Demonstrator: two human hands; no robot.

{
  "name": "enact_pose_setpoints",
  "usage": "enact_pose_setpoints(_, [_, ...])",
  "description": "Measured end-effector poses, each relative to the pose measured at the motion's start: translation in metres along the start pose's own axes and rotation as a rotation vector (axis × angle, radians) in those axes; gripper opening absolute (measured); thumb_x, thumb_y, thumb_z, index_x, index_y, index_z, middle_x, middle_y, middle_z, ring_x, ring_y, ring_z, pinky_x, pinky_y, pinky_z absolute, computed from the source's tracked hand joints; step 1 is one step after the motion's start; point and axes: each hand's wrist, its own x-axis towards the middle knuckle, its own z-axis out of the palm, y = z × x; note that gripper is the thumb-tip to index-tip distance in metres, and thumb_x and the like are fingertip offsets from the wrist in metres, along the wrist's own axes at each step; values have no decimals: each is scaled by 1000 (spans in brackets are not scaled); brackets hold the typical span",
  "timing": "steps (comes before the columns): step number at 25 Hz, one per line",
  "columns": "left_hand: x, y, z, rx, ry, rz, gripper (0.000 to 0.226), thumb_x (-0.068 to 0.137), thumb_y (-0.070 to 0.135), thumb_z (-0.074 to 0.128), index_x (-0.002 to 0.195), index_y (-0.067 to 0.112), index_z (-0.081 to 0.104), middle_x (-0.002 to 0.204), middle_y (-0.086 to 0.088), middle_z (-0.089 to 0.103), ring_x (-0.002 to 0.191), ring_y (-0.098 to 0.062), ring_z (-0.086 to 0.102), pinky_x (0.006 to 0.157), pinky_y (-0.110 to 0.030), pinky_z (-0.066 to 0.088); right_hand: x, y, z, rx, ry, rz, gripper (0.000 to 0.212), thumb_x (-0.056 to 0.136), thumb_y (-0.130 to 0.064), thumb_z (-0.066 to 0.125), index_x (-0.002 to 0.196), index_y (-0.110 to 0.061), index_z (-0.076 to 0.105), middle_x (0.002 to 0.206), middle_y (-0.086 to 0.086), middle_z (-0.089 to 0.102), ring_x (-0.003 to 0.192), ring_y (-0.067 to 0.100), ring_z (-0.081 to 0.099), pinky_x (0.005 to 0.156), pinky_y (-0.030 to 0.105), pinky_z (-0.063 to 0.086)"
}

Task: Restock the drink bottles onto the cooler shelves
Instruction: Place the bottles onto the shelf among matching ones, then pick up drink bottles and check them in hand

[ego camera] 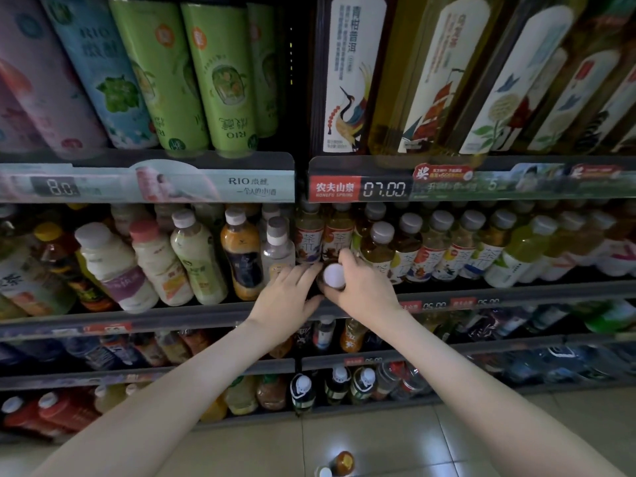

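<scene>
Bottle (334, 275) gripped by right hand (363, 287), left hand (285, 294) seemingly touching it.

A shop, probably a convenience store: shelf price strip (383, 189) at one o'clock, drink bottles (451, 249) ranked toward three o'clock.

Two bare forearms reach forward and upward from the bottom corners, converging near the centre. The left forearm (165, 390) rises from lower left, the right forearm (481, 383) from lower right. The right hand (363, 287) is seen from the back, its fingers curled round a white-capped bottle (334, 275) just below the cap. The left hand (287, 297) lies just beside it, palm turned inward, fingers fairly straight and touching the bottle's left side, thumb spread below them.
</scene>
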Motion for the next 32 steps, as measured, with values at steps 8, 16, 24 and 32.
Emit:
enact_pose_setpoints(8, [25,36,5,-212,-54,-241,53,88,18,59,136,11,36,128,-13,52,107,-33,58,75,-35,47,-3,18,-5,367,-100,49,44,90,-27,62,124,-12,40,120,9,56,107,25,56,81,36,48])
enact_pose_setpoints(16, [53,50,-4,-449,-50,-388,51,89,32,62,133,19,40,114,-10,62,105,-30,57,71,-28,39,-13,55,-5,234,-1,17,64,94,-11,51,150,-17,21,144,8,33,130,26,37,101,36,39])
enact_pose_setpoints(24, [96,38,-9,-336,-234,-223,56,90,1,50,141,16,35,123,-17,59,113,-34,55,90,-37,44,11,77,-9,-150,-5,40,78,91,-14,54,153,-29,9,159,-1,5,132,30,17,105,43,26])
enact_pose_setpoints(32, [103,43,-3,-281,-308,-244,71,88,19,61,139,28,12,117,-14,59,96,-30,63,79,-37,51,19,94,-3,-124,59,-31,89,85,3,55,153,-33,10,156,3,15,124,32,34,100,45,35])
